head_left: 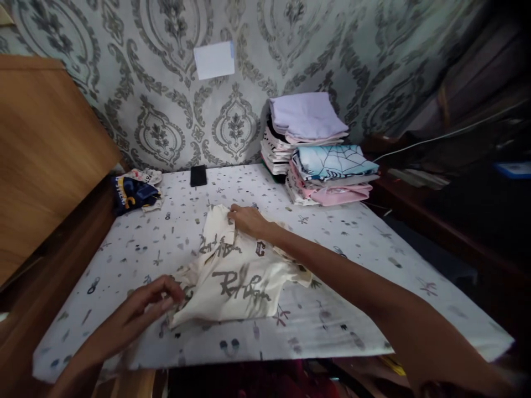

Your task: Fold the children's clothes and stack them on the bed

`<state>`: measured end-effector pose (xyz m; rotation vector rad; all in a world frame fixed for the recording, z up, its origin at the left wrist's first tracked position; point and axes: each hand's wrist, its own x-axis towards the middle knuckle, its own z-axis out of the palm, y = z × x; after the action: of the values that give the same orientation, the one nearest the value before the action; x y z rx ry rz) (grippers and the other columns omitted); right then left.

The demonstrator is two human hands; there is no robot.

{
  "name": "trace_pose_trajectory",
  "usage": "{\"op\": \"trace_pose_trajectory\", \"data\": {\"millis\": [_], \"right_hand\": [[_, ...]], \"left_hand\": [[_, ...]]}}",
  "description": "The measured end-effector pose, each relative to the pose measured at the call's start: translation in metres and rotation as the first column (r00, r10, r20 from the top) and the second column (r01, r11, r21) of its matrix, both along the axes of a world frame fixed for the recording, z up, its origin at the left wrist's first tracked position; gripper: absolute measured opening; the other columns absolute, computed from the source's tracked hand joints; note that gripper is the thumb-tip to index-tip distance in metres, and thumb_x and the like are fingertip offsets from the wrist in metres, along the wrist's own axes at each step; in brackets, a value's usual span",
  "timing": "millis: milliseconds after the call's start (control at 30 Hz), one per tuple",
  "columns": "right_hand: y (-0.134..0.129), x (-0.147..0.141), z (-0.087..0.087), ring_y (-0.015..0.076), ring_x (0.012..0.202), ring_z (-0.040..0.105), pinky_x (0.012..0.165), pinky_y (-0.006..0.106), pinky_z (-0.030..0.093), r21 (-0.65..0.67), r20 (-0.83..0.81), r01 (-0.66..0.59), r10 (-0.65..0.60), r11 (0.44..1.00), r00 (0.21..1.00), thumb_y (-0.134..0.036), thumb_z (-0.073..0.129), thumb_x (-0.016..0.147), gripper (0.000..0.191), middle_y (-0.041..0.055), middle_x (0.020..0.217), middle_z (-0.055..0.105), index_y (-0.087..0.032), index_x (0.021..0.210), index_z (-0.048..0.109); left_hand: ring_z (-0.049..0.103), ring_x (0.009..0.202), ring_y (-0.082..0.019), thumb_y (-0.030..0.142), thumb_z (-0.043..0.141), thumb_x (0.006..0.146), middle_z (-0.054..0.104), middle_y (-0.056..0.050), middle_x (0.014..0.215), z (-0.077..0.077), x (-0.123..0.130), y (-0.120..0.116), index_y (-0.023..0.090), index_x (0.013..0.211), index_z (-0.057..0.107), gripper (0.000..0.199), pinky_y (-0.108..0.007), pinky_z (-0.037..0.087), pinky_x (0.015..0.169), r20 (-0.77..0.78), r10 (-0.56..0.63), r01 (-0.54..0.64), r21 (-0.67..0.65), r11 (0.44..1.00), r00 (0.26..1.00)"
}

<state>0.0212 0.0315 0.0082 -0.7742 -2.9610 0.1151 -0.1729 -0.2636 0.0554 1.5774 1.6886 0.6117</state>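
Note:
A cream garment with dark lettering (236, 287) lies partly spread near the front of the covered table. At its upper part, my right hand (249, 220) is closed on a cream section with smaller lettering, its fingertips pinching the cloth. My left hand (155, 301) is beside the garment's lower left side, its fingers apart and curved towards the cloth, with nothing visible in them. My right forearm passes over the garment's right part and hides some of it.
Two stacks of folded clothes, one topped in lilac (307, 116), one in light blue (336, 161), stand at the back right. A black phone-like object (198, 176) and bunched navy clothing (135, 193) lie back left. A wooden panel (50, 149) rises at the left.

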Motion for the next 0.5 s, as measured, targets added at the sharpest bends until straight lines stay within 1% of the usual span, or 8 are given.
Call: {"op": "trace_pose_trajectory", "data": {"millis": [67, 133, 200, 267, 300, 367, 433, 500], "right_hand": [[0.003, -0.004, -0.003, 0.0231, 0.093, 0.068, 0.076, 0.031, 0.049, -0.089, -0.154, 0.045, -0.058, 0.995, 0.986, -0.009, 0.048, 0.088, 0.029, 0.0105, 0.118, 0.068, -0.019, 0.106, 0.069], [0.004, -0.003, -0.002, 0.0207, 0.086, 0.068, 0.074, 0.029, 0.05, -0.265, -0.374, 0.087, -0.186, 0.96, 0.909, -0.009, 0.049, 0.085, 0.025, 0.0069, 0.103, 0.072, -0.019, 0.097, 0.069], [0.002, 0.002, 0.003, 0.0163, 0.065, 0.065, 0.061, 0.027, 0.05, -0.497, -0.558, 0.058, -0.37, 0.866, 0.743, -0.015, 0.05, 0.084, 0.016, 0.0025, 0.085, 0.071, -0.019, 0.088, 0.065], [-0.001, 0.012, 0.015, 0.0127, 0.048, 0.058, 0.048, 0.025, 0.047, -0.657, -0.65, -0.069, -0.519, 0.75, 0.555, -0.024, 0.054, 0.083, 0.008, -0.002, 0.07, 0.065, -0.02, 0.085, 0.061], [-0.004, 0.018, 0.024, 0.0121, 0.044, 0.056, 0.044, 0.024, 0.046, -0.685, -0.683, -0.142, -0.562, 0.715, 0.467, -0.029, 0.057, 0.083, 0.009, -0.0035, 0.066, 0.063, -0.02, 0.085, 0.059], [-0.013, 0.034, 0.048, 0.0124, 0.048, 0.06, 0.044, 0.024, 0.049, -0.643, -0.762, -0.25, -0.574, 0.723, 0.299, -0.036, 0.064, 0.082, 0.017, -0.0031, 0.069, 0.065, -0.022, 0.087, 0.058], [-0.029, 0.05, 0.079, 0.0132, 0.062, 0.066, 0.051, 0.024, 0.054, -0.515, -0.856, -0.276, -0.5, 0.811, 0.128, -0.041, 0.067, 0.083, 0.021, 0.0, 0.086, 0.071, -0.023, 0.09, 0.058], [-0.05, 0.064, 0.114, 0.0157, 0.082, 0.07, 0.065, 0.028, 0.06, -0.327, -0.939, -0.217, -0.342, 0.92, -0.034, -0.043, 0.066, 0.087, 0.021, 0.0018, 0.103, 0.071, -0.024, 0.092, 0.058]], "left_hand": [[0.059, 0.103, -0.024, 0.049, 0.044, 0.096, 0.065, -0.007, 0.11, -0.013, -0.002, 0.007, 0.024, 0.114, 0.06, 0.035, -0.033, 0.05, 0.085, -0.122, 0.171, -0.161, 0.082, 0.984, 0.978], [0.059, 0.103, -0.027, 0.048, 0.052, 0.09, 0.065, -0.008, 0.11, -0.03, -0.003, 0.016, 0.023, 0.114, 0.061, 0.037, -0.037, 0.05, 0.084, -0.272, 0.276, -0.242, 0.151, 0.959, 0.922], [0.06, 0.099, -0.028, 0.045, 0.053, 0.085, 0.067, -0.008, 0.102, -0.044, -0.003, 0.023, 0.022, 0.104, 0.064, 0.032, -0.038, 0.049, 0.083, -0.339, 0.258, -0.224, 0.135, 0.965, 0.905], [0.062, 0.091, -0.026, 0.046, 0.051, 0.084, 0.068, -0.006, 0.093, -0.047, -0.006, 0.029, 0.023, 0.092, 0.065, 0.028, -0.037, 0.05, 0.079, -0.303, 0.229, -0.2, 0.125, 0.972, 0.925], [0.063, 0.085, -0.025, 0.048, 0.051, 0.083, 0.068, -0.005, 0.087, -0.043, -0.007, 0.031, 0.023, 0.086, 0.064, 0.028, -0.035, 0.05, 0.075, -0.266, 0.238, -0.204, 0.15, 0.967, 0.934], [0.06, 0.071, -0.021, 0.052, 0.055, 0.081, 0.064, -0.001, 0.075, -0.024, -0.012, 0.035, 0.022, 0.079, 0.062, 0.031, -0.031, 0.048, 0.065, -0.166, 0.319, -0.275, 0.242, 0.931, 0.933], [0.054, 0.058, -0.016, 0.055, 0.063, 0.077, 0.059, 0.002, 0.065, 0.007, -0.015, 0.039, 0.022, 0.078, 0.06, 0.033, -0.027, 0.044, 0.053, 0.017, 0.422, -0.405, 0.323, 0.855, 0.906], [0.05, 0.052, -0.012, 0.053, 0.072, 0.074, 0.058, 0.005, 0.064, 0.042, -0.012, 0.042, 0.022, 0.082, 0.06, 0.034, -0.024, 0.041, 0.047, 0.26, 0.478, -0.545, 0.399, 0.738, 0.839]]}}
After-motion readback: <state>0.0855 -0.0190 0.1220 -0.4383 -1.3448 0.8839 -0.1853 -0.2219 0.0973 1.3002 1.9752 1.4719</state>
